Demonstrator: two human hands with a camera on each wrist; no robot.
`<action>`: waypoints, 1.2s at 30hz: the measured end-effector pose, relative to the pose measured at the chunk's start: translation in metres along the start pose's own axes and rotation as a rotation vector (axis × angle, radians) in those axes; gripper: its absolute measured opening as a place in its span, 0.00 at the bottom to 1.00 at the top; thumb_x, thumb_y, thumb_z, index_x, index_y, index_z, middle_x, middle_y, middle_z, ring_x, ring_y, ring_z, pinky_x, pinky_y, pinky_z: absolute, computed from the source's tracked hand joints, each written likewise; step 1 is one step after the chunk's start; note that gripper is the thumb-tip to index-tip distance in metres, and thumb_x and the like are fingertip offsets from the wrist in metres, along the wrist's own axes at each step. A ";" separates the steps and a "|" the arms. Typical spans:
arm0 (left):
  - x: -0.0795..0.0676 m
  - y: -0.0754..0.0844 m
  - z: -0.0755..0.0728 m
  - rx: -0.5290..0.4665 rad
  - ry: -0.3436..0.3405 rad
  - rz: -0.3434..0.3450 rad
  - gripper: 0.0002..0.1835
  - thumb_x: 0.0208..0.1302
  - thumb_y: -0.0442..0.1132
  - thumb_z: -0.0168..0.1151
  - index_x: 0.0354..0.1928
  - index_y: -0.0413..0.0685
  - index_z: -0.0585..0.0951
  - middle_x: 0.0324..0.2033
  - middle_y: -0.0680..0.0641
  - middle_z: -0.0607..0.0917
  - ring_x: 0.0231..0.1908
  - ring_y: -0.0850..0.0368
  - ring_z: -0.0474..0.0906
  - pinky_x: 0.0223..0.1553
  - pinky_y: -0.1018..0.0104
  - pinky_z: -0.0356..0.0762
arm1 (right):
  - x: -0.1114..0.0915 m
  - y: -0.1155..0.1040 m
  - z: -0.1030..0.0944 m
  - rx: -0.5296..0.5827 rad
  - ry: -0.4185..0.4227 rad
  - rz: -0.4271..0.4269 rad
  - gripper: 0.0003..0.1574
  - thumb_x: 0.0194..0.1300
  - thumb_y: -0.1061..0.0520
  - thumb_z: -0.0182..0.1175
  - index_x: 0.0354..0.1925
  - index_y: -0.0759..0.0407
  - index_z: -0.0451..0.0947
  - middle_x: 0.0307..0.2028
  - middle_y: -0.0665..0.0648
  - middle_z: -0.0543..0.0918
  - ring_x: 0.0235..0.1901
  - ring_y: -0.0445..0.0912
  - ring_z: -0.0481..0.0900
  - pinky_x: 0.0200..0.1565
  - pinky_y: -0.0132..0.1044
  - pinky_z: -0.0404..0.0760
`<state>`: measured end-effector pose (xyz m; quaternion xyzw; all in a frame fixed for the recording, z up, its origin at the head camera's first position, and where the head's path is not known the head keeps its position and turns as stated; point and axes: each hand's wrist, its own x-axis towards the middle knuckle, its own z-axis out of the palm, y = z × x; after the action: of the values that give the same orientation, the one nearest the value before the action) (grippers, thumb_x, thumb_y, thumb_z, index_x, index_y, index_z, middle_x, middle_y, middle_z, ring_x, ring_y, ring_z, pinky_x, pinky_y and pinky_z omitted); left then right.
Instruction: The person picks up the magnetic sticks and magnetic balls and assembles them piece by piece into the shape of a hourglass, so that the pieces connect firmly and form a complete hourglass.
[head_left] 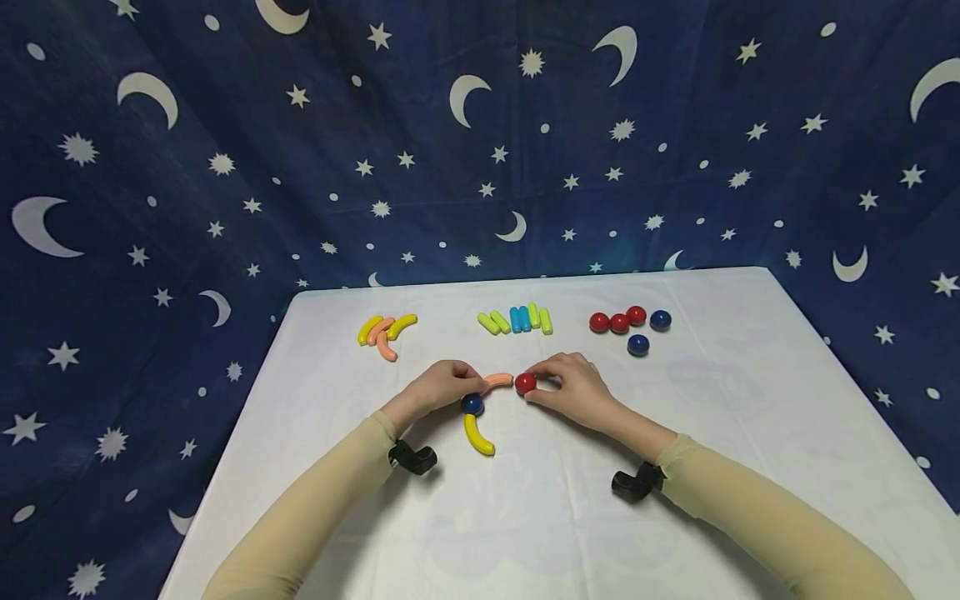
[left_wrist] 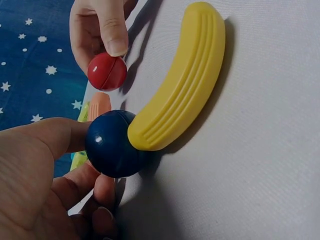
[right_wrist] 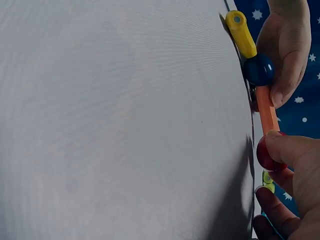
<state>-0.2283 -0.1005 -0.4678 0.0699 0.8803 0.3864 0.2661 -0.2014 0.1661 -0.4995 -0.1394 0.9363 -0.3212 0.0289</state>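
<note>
Pinching the red ball (head_left: 525, 384) in my right hand (head_left: 576, 392), I hold it at the free end of the orange stick (head_left: 499, 380); whether they touch, I can't tell. My left hand (head_left: 442, 386) pinches that stick beside the blue ball (head_left: 472, 404), over the white table (head_left: 555, 517). Pushing crookedly could make the red ball slip aside; a loose left grip might let the yellow stick (head_left: 477, 437) swing off the blue ball.

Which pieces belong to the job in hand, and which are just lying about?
In the job:
red ball, held by the right hand
orange piece, held by the left hand
blue ball
yellow piece, touching the blue ball

Lying about, perhaps spares:
four curved pieces
six sticks
five other balls
</note>
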 end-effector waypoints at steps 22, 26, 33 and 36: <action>-0.009 -0.014 0.016 0.204 0.251 0.226 0.13 0.65 0.54 0.69 0.42 0.55 0.88 0.71 0.42 0.71 0.72 0.39 0.58 0.71 0.42 0.53 | 0.001 -0.001 0.005 0.001 0.009 -0.023 0.26 0.59 0.39 0.75 0.54 0.46 0.87 0.49 0.48 0.83 0.55 0.49 0.72 0.57 0.51 0.67; -0.010 -0.015 0.016 0.194 0.246 0.230 0.13 0.65 0.54 0.69 0.41 0.54 0.88 0.72 0.41 0.69 0.73 0.38 0.57 0.72 0.40 0.52 | 0.001 0.000 0.005 -0.013 0.008 -0.027 0.27 0.59 0.39 0.75 0.54 0.46 0.87 0.48 0.47 0.84 0.55 0.49 0.72 0.58 0.51 0.67; -0.010 -0.014 0.016 0.220 0.248 0.216 0.13 0.66 0.55 0.69 0.39 0.54 0.88 0.73 0.40 0.68 0.74 0.38 0.57 0.73 0.40 0.50 | 0.001 -0.001 0.007 -0.022 0.012 -0.030 0.28 0.59 0.39 0.75 0.55 0.47 0.86 0.48 0.46 0.84 0.56 0.49 0.72 0.58 0.51 0.67; -0.010 -0.013 0.015 0.224 0.249 0.221 0.13 0.66 0.55 0.69 0.39 0.54 0.88 0.73 0.40 0.68 0.74 0.37 0.57 0.73 0.41 0.50 | 0.001 -0.001 0.007 -0.023 0.013 -0.033 0.28 0.59 0.39 0.75 0.55 0.47 0.86 0.48 0.47 0.84 0.56 0.49 0.71 0.58 0.52 0.66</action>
<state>-0.2105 -0.1031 -0.4818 0.1471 0.9310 0.3184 0.1015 -0.2011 0.1611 -0.5044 -0.1530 0.9377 -0.3115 0.0159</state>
